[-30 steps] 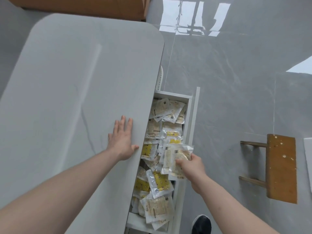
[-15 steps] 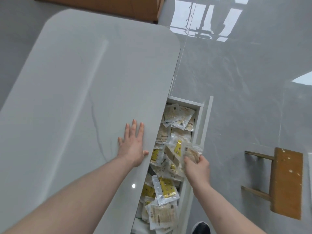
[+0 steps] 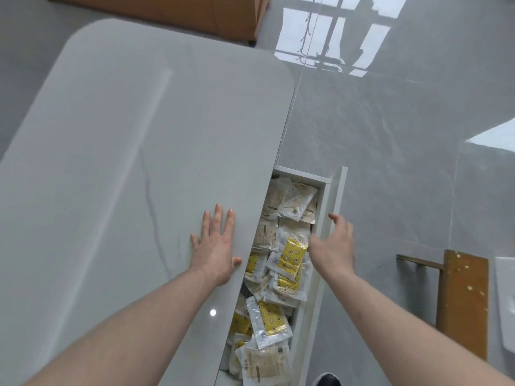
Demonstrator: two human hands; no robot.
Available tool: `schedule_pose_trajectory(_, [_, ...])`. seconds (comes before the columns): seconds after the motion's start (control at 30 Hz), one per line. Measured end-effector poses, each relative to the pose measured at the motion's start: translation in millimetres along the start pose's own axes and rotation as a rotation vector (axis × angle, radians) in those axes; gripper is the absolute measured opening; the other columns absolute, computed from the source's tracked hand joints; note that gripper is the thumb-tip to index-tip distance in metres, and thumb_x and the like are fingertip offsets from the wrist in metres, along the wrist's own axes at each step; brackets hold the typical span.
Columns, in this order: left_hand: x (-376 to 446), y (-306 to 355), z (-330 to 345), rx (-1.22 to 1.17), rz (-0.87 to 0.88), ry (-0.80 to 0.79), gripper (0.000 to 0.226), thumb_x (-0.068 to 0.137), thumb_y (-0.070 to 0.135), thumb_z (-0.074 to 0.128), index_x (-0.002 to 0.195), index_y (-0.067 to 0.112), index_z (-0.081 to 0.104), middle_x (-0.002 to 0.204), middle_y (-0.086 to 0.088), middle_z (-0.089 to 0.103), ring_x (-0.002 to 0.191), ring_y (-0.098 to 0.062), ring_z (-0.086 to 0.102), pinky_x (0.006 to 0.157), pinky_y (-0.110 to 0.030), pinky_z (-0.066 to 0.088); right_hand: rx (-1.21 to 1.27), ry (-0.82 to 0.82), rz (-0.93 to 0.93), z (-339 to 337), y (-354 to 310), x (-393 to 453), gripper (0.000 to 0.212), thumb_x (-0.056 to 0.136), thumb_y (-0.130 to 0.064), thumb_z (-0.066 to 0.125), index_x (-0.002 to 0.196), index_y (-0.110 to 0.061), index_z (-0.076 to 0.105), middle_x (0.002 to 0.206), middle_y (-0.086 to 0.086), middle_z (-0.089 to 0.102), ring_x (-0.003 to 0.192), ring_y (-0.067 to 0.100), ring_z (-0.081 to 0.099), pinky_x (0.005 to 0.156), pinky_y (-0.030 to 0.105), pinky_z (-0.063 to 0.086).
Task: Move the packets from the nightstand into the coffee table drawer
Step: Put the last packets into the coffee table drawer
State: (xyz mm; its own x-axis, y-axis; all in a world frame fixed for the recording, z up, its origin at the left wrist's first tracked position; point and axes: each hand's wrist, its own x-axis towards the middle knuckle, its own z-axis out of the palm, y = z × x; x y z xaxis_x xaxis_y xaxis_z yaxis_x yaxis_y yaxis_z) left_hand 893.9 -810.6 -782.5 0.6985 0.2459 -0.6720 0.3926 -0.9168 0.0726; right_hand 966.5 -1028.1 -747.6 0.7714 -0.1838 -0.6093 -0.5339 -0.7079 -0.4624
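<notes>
The floor (image 3: 390, 135) is glossy grey tile with pale veining and bright window reflections at far right. The coffee table (image 3: 125, 162) has a smooth, matte grey top with rounded corners and a thin dark vein; its right edge overhangs the drawer (image 3: 320, 227), a white, long, narrow box pulled out to the right, with a flat front panel. A brown wooden stool (image 3: 464, 302), paint-speckled, stands well apart at right, leaving bare floor between. The packets (image 3: 289, 257), crinkled clear plastic with yellow or cream contents, lie heaped inside the drawer, filling it near to far. The left hand (image 3: 214, 246) rests flat on the tabletop by the edge, fingers straight. The right hand (image 3: 334, 243) is empty and relaxed, over the drawer's front panel.
</notes>
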Motion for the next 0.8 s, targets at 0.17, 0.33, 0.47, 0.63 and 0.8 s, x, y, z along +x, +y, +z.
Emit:
schedule_pose_trajectory(0.17, [-1, -1, 0, -0.023, 0.001, 0.007, 0.118, 0.091, 0.042, 0.073, 0.159, 0.03, -0.023, 0.163, 0.003, -0.038, 0.154, -0.027, -0.028, 0.126, -0.059, 0.011, 0.051, -0.156, 0.228, 13, 62, -58, 0.092, 0.094, -0.019, 0.067, 0.164, -0.021, 0.006, 0.17, 0.002, 0.013, 0.155, 0.028, 0.023, 0.125, 0.051, 0.025])
schedule_pose_trajectory(0.33, [-1, -3, 2, -0.031, 0.001, 0.022, 0.119, 0.09, 0.045, 0.073, 0.159, 0.032, -0.022, 0.164, 0.004, -0.036, 0.154, -0.026, -0.026, 0.126, -0.059, 0.013, 0.168, -0.239, 0.34, 28, 66, -67, 0.087, 0.089, -0.017, 0.065, 0.163, -0.019, 0.019, 0.168, 0.003, 0.027, 0.152, 0.029, 0.03, 0.122, 0.055, 0.031])
schedule_pose_trajectory(0.47, [-1, -6, 0, -0.04, 0.017, 0.027, 0.117, 0.09, 0.048, 0.073, 0.16, 0.033, -0.019, 0.166, 0.006, -0.032, 0.156, -0.024, -0.024, 0.126, -0.058, 0.014, 0.183, -0.326, 0.327, 25, 58, -65, 0.078, 0.091, -0.012, 0.06, 0.162, -0.02, 0.026, 0.163, 0.003, 0.036, 0.148, 0.029, 0.038, 0.117, 0.049, 0.036])
schedule_pose_trajectory(0.63, [-2, -8, -4, -0.046, 0.033, 0.019, 0.109, 0.093, 0.047, 0.069, 0.161, 0.034, -0.016, 0.167, 0.009, -0.03, 0.157, -0.022, -0.021, 0.125, -0.056, 0.014, 0.184, -0.446, 0.249, 37, 42, -70, 0.073, 0.09, -0.005, 0.056, 0.158, -0.023, 0.035, 0.155, -0.001, 0.047, 0.13, 0.023, 0.049, 0.103, 0.038, 0.043])
schedule_pose_trajectory(0.8, [5, -22, -16, -0.108, 0.076, -0.031, 0.081, 0.104, 0.036, 0.052, 0.164, 0.035, -0.003, 0.17, 0.01, -0.019, 0.158, -0.017, -0.012, 0.129, -0.048, 0.014, 0.178, -0.563, 0.152, 50, 27, -88, 0.075, 0.089, -0.005, 0.054, 0.159, -0.025, 0.035, 0.159, -0.005, 0.043, 0.133, 0.019, 0.047, 0.106, 0.033, 0.041])
